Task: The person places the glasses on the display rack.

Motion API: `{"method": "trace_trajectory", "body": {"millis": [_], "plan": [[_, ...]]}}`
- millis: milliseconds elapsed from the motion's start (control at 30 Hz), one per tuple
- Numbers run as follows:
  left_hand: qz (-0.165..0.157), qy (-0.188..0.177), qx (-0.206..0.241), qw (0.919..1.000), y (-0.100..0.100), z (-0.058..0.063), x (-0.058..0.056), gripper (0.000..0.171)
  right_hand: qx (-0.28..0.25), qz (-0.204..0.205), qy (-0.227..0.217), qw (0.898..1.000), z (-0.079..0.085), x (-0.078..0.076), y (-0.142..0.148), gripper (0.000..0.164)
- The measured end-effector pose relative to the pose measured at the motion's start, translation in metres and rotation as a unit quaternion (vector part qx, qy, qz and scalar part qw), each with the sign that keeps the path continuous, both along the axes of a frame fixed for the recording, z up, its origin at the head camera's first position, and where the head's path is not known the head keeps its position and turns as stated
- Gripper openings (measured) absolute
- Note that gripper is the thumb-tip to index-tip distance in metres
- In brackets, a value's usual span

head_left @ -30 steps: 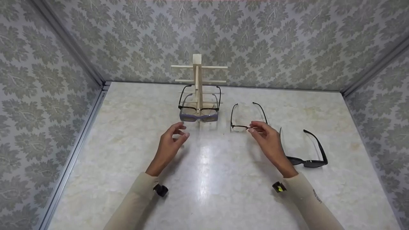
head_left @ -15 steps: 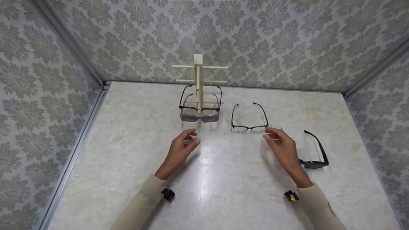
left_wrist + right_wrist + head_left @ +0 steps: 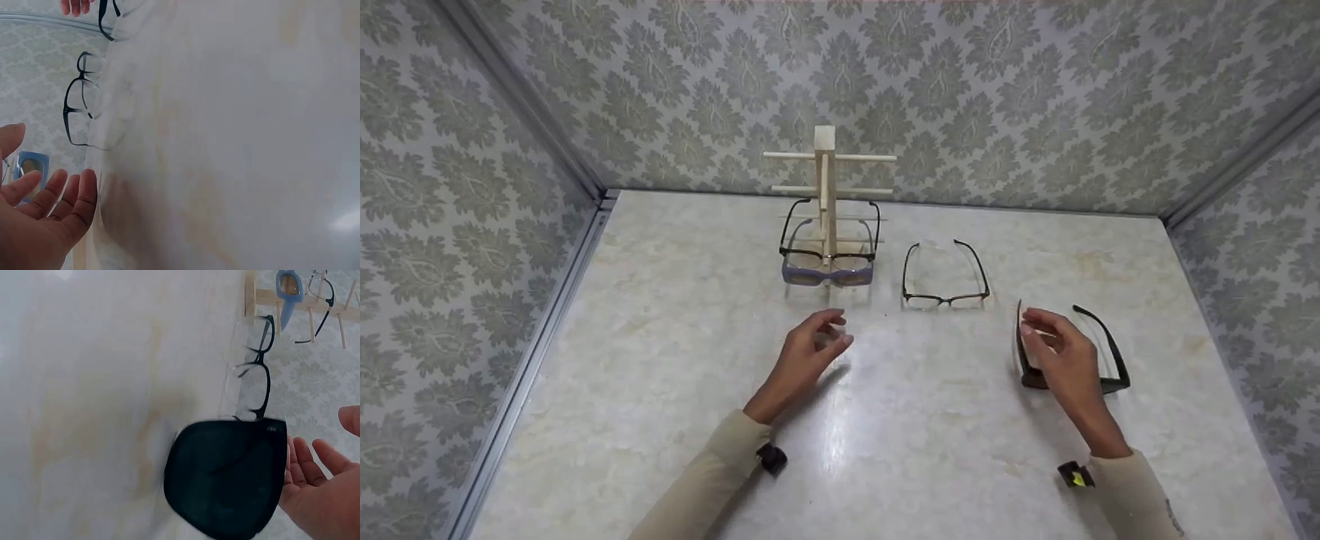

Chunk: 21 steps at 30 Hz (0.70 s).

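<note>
My right hand (image 3: 1065, 367) hovers over black sunglasses (image 3: 1114, 354) at the right of the table, fingers loosely bent beside their left temple arm. In the right wrist view a big dark lens (image 3: 225, 478) overlaps part of that hand, and nothing shows between thumb and fingers. Thin dark-framed eyeglasses (image 3: 945, 301) lie to the left of the sunglasses, temple arms pointing away from me. My left hand (image 3: 806, 358) holds nothing, loosely curled above the middle of the table, in front of the wooden display stand (image 3: 824, 141).
Two pairs hang low on the stand: black-rimmed eyeglasses (image 3: 851, 258) and, just below, blue-purple sunglasses (image 3: 829, 278). Bare wooden pegs (image 3: 866, 158) stick out higher up. Patterned walls (image 3: 997, 97) enclose the marbled table (image 3: 660, 315) at the back and sides.
The right hand has left the thin eyeglasses and moved right and nearer to me, over the black sunglasses. My left hand has drifted right and away from the stand.
</note>
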<state>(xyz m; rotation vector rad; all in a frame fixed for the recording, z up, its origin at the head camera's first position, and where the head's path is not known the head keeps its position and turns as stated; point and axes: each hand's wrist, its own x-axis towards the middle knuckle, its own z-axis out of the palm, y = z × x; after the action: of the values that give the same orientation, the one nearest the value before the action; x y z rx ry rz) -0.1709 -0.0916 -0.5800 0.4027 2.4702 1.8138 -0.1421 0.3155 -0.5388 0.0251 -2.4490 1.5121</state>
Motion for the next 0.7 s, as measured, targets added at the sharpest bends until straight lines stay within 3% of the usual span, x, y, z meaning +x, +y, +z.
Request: {"method": "trace_trajectory", "body": {"millis": [367, 700], "plan": [[-0.033, -0.006, 0.012, 0.9994, 0.024, -0.001, 0.002, 0.052, 0.008, -0.061, 0.018, 0.998, 0.002, 0.009, 0.045, 0.032], [-0.052, -0.009, 0.023, 0.9984, 0.049, -0.001, 0.002, 0.051, 0.036, -0.148, -0.039, 0.988, -0.001, 0.025, 0.086, 0.040]]}}
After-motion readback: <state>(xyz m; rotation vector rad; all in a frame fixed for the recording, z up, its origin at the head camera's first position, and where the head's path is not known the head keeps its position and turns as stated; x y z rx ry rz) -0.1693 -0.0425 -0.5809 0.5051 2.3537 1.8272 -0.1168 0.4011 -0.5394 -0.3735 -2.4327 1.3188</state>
